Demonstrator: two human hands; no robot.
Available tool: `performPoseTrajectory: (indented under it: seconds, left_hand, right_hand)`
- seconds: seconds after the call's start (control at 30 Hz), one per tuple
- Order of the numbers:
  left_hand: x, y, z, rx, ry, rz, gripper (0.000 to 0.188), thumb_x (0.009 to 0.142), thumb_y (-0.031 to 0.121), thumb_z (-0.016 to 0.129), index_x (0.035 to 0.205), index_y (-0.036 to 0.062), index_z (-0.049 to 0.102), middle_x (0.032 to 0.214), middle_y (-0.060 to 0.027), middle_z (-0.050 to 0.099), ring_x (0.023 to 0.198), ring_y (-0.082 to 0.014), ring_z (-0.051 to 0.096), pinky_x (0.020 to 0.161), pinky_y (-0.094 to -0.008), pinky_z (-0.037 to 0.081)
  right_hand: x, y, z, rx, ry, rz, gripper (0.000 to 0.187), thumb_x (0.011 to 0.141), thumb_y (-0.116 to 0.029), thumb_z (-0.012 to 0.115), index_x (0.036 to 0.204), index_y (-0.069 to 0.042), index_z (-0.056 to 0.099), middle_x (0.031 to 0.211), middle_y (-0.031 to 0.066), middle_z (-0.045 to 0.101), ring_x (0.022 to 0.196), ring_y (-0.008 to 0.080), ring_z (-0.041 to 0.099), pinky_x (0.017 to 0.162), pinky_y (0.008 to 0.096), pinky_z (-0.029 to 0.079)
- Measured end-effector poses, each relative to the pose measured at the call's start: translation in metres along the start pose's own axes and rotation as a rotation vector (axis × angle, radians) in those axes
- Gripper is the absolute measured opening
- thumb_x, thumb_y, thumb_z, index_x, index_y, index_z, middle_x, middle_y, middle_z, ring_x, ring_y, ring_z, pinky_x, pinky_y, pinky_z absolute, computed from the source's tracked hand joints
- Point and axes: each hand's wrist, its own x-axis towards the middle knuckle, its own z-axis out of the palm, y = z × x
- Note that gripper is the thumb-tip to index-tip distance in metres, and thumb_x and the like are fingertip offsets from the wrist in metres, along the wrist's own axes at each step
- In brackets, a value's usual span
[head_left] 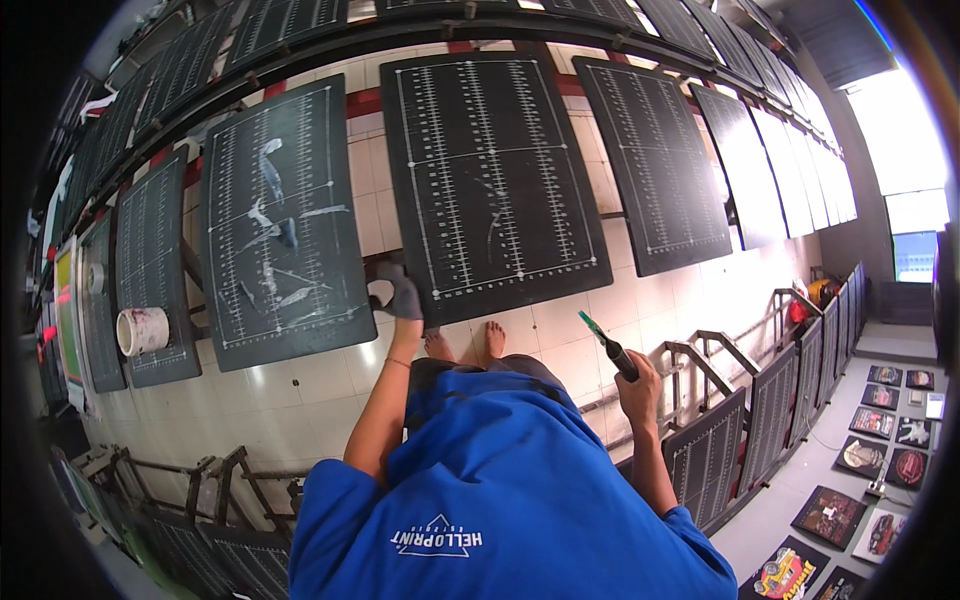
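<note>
i see the right hand point(640, 388) gripping a slim black-handled, green-tipped tool point(613, 352) near and right of the flat black white-marked board point(490, 170), likely so its tip sits free, but dark-grey material point(401, 290) obscures whether the left hand point(404, 322) is closed.

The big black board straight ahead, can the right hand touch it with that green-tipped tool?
Probably yes: the right hand holds the green-tipped tool near the lower right corner of the black board, and nothing seems to stand between them.
</note>
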Motion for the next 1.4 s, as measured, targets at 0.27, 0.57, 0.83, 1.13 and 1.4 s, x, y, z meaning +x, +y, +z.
performPoseTrajectory:
  seconds: [0.27, 0.57, 0.83, 1.13, 1.4]
  left_hand:
    - [0.104, 0.048, 0.018, 0.792, -0.229, 0.179, 0.039, 0.104, 0.015, 0.035, 0.136, 0.0003, 0.05, 0.136, -0.0222, 0.055, 0.128, -0.037, 0.051, 0.107, -0.0394, 0.042]
    - [0.214, 0.107, 0.033, 0.19, 0.04, -0.322, 0.025, 0.101, 0.021, 0.045, 0.097, 0.0018, 0.06, 0.098, -0.0119, 0.066, 0.091, -0.0249, 0.063, 0.076, -0.0349, 0.051]
    - [0.094, 0.076, -0.011, 0.395, 0.178, 0.293, 0.02, 0.096, 0.017, 0.055, 0.106, 0.0016, 0.062, 0.105, -0.0072, 0.065, 0.101, -0.0215, 0.06, 0.086, -0.0343, 0.05]
    - [-0.126, 0.081, 0.006, 0.28, 0.289, 0.172, 0.031, 0.089, 0.004, 0.056, 0.117, 0.0004, 0.068, 0.117, -0.019, 0.067, 0.105, -0.0329, 0.064, 0.096, -0.0362, 0.048]
    - [-0.264, 0.149, 0.164, 0.908, 0.794, -0.544, 0.021, 0.08, 0.015, 0.068, 0.098, 0.0078, 0.075, 0.105, -0.0116, 0.073, 0.099, -0.031, 0.065, 0.094, -0.0421, 0.048]
  right_hand:
    - [0.002, -0.014, -0.003, -0.032, 0.005, 0.023, 0.042, 0.07, 0.002, 0.066, 0.111, -0.004, 0.07, 0.11, 0.0125, 0.071, 0.099, 0.0317, 0.069, 0.088, 0.0375, 0.053]
    - [0.006, -0.02, -0.021, 0.082, 0.013, 0.277, 0.036, 0.073, 0.001, 0.063, 0.109, 0.001, 0.068, 0.103, 0.0178, 0.069, 0.098, 0.0338, 0.067, 0.085, 0.0399, 0.05]
    - [0.177, -0.144, 0.015, 0.015, -0.089, -0.465, 0.037, 0.075, -0.003, 0.07, 0.112, -0.007, 0.068, 0.109, 0.012, 0.07, 0.102, 0.0345, 0.066, 0.088, 0.0408, 0.052]
    - [0.34, -0.215, 0.148, -0.238, -0.25, -1.005, 0.039, 0.077, -0.007, 0.069, 0.115, -0.011, 0.069, 0.113, 0.0097, 0.067, 0.106, 0.031, 0.065, 0.091, 0.044, 0.053]
    - [0.222, -0.051, 0.095, -0.019, -0.409, -1.483, 0.03, 0.08, -0.011, 0.06, 0.11, -0.005, 0.064, 0.095, 0.0085, 0.061, 0.092, 0.0266, 0.064, 0.075, 0.0369, 0.057]
